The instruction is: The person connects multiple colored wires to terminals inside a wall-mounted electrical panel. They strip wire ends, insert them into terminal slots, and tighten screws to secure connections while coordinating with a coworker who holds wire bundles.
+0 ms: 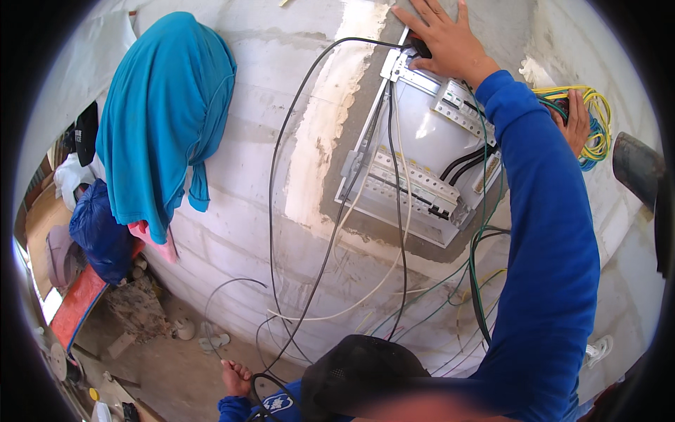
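Note:
My right hand (450,42), in a blue sleeve, reaches to the top of the open electrical panel box (422,133) on the wall. Its fingers are spread against the wall and its thumb lies by the box's upper edge. A dark object with a bit of red (420,46) shows partly under the palm, where a black cable (309,81) enters. Breakers (411,183) sit in rows inside the box. Another hand (576,123) touches a coil of yellow, green and blue wire (598,130); its arm is hidden behind my sleeve. My left hand is out of view.
A person in a black cap (365,366) is close below; a fist (236,378) beside the cap holds a thin grey cable (211,302). Loose wires hang from the box. At left are a teal cloth (165,119) and a blue bag (105,225). A dark pipe (636,169) is at right.

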{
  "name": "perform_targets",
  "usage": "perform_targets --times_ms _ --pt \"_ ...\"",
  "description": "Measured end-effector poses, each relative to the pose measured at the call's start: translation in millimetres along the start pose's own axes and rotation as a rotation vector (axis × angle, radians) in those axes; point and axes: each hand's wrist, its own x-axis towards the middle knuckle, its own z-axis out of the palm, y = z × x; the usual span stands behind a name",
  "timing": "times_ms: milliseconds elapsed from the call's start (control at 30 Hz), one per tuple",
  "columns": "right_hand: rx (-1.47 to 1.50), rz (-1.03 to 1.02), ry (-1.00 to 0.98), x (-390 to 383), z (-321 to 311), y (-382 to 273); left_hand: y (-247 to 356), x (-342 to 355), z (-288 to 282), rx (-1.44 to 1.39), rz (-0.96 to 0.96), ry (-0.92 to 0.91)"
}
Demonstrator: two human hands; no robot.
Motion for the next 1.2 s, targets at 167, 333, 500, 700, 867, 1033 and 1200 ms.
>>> perform_targets --times_ms 167,333,500,700,867,1033,1200 --pt "-0.051 -0.026 -0.006 3 11 2 -3 9 -10 -0.019 0.06 0.022" --pt "-0.074 -0.017 0.07 4 26 2 -15 15 -20 0.0 -0.063 -0.037" --pt "-0.073 0.022 0.145 6 39 -3 -34 -2 -5 0.068 -0.138 0.053" --pt "-0.038 -0.013 0.101 0 31 2 -49 -26 25 0.065 0.013 -0.008" --pt "0.001 -0.034 0.106 -3 26 6 -36 -42 27 -0.008 0.054 -0.072" --pt "-0.025 0.004 0.125 1 35 1 -27 -52 49 0.036 0.021 -0.107" --pt "-0.052 0.031 0.143 4 42 -2 -21 -43 67 0.141 0.032 -0.179"
